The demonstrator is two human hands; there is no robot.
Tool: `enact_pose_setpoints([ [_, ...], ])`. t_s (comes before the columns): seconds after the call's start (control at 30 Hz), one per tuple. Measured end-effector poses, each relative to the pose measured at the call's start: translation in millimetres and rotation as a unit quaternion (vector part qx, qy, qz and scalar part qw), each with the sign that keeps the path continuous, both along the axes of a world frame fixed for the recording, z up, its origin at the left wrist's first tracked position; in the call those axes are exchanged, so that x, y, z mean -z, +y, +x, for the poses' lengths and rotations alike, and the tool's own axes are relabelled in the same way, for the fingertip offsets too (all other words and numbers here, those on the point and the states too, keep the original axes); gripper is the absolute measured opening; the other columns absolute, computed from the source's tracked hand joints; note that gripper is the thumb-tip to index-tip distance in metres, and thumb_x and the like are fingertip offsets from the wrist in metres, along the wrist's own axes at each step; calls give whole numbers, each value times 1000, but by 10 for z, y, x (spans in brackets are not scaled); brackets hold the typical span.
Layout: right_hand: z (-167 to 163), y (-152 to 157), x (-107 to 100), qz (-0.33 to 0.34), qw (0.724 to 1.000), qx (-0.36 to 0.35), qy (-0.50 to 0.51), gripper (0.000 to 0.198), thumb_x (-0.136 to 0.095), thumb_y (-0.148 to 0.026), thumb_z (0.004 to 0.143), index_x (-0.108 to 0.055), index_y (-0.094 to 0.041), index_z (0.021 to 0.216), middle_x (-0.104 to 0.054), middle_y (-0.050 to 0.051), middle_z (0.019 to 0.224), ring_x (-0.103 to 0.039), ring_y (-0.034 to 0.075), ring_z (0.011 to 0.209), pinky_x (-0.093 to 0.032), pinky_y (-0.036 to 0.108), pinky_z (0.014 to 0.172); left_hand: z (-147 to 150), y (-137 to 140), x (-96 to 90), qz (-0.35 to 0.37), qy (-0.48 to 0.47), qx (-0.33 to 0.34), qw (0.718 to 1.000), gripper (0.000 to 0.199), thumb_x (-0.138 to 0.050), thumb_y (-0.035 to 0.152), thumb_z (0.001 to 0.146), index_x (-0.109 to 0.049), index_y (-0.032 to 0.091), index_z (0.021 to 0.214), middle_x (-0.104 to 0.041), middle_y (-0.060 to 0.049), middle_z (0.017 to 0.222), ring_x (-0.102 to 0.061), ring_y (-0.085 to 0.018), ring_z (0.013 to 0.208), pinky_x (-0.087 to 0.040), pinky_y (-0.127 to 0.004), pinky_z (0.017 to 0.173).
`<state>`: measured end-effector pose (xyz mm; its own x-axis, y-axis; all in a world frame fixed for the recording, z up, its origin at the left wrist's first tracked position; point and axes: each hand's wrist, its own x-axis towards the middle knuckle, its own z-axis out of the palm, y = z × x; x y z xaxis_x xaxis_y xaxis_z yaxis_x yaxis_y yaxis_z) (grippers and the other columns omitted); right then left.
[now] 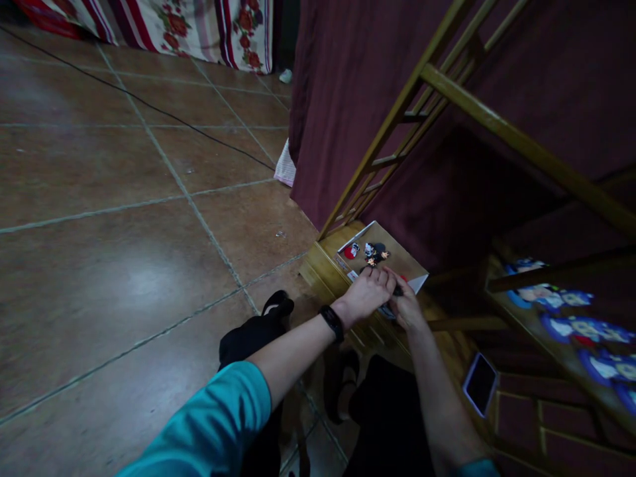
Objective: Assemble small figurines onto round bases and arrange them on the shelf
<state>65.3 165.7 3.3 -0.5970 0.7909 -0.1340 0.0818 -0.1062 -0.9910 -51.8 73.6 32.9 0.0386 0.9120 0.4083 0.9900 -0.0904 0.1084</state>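
My left hand (370, 289), a black band on its wrist, is closed with its fingers bent over the near edge of a shallow cardboard box. My right hand (408, 309) meets it there, thumb and fingers closed around a small dark piece (397, 291) that is mostly hidden. What the left fingers grip is covered by the hand itself. Inside the open box (401, 254), several small flat cartoon-figure pieces lie loose, among them a red and white one (352, 251) and a black and white one (369, 249).
The box rests on a wooden stand (324, 273) beside a slatted wooden frame (372, 162). Blue cartoon cutouts (586, 326) lie on a ledge at right, above a phone-like device (480, 384). A dark cable (163, 114) crosses the tiled floor (124, 278). A maroon curtain (342, 99) hangs behind.
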Motion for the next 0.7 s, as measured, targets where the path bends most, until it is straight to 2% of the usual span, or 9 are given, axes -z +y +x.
enact_pose_setpoints([
  [0.17, 8, -56, 30, -15, 1000, 5, -13, 62, -76, -21, 52, -59, -28, 112, -62, 1, 118, -55, 23, 110, -45, 37, 92, -73, -49, 30, -27, -64, 18, 997, 34, -37, 10, 86, -43, 9, 119, -58, -16, 102, -56, -22, 96, -39, -36, 82],
  [0.27, 5, -84, -21, -42, 999, -21, -23, 57, -76, -21, 52, -62, -24, 107, -67, 2, 106, -59, 22, 102, -44, 38, 92, -193, -22, 81, -76, -176, 34, 981, 29, -47, 14, 82, -50, 16, 111, -61, -11, 95, -59, -21, 90, -43, -33, 77],
  [0.33, 4, -89, -85, -58, 997, -41, -26, 51, -76, -20, 51, -64, -21, 100, -69, 2, 98, -62, 21, 95, -45, 38, 91, -276, 48, 131, -96, -283, 30, 954, 27, -55, 16, 77, -55, 17, 103, -63, -8, 92, -60, -20, 86, -44, -30, 74],
  [0.4, 3, -81, -160, -68, 996, -52, -29, 42, -75, -20, 54, -66, -18, 94, -70, 3, 94, -64, 20, 90, -45, 36, 90, -340, 151, 184, -96, -403, 36, 909, 27, -67, 20, 67, -61, 16, 92, -64, -5, 83, -60, -20, 81, -44, -30, 72],
  [0.43, 1, -72, -197, -74, 996, -52, -24, 39, -74, -20, 56, -66, -18, 94, -70, 3, 94, -64, 19, 89, -45, 35, 89, -364, 207, 209, -96, -470, 57, 875, 27, -70, 20, 62, -62, 15, 87, -64, -4, 79, -60, -20, 77, -44, -30, 70],
  [0.5, -10, -49, -267, -88, 995, -48, 0, 38, -72, -21, 61, -66, -19, 98, -69, 4, 98, -65, 18, 87, -46, 34, 89, -398, 305, 252, -107, -619, 85, 774, 27, -74, 17, 56, -63, 12, 81, -64, -3, 71, -59, -18, 69, -45, -28, 65],
  [0.57, -38, -22, -321, -102, 993, -48, 28, 38, -72, -22, 62, -66, -20, 100, -68, 4, 101, -65, 18, 88, -47, 34, 89, -427, 371, 278, -120, -641, 94, 752, 28, -73, 20, 58, -64, 10, 82, -63, -2, 65, -57, -15, 61, -45, -27, 61],
  [0.63, -84, 9, -355, -109, 991, -50, 55, 40, -74, -23, 61, -66, -21, 100, -68, 5, 102, -65, 20, 91, -46, 36, 91, -466, 404, 281, -127, -719, 69, 680, 36, -78, 22, 54, -65, 9, 85, -60, 0, 58, -54, -12, 54, -42, -25, 56],
  [0.7, -147, 44, -368, -108, 990, -47, 82, 44, -75, -23, 59, -65, -20, 102, -68, 5, 104, -64, 21, 95, -46, 38, 92, -513, 419, 259, -125, -764, 45, 631, 43, -80, 23, 50, -66, 10, 88, -58, 2, 56, -52, -9, 50, -41, -23, 54],
])
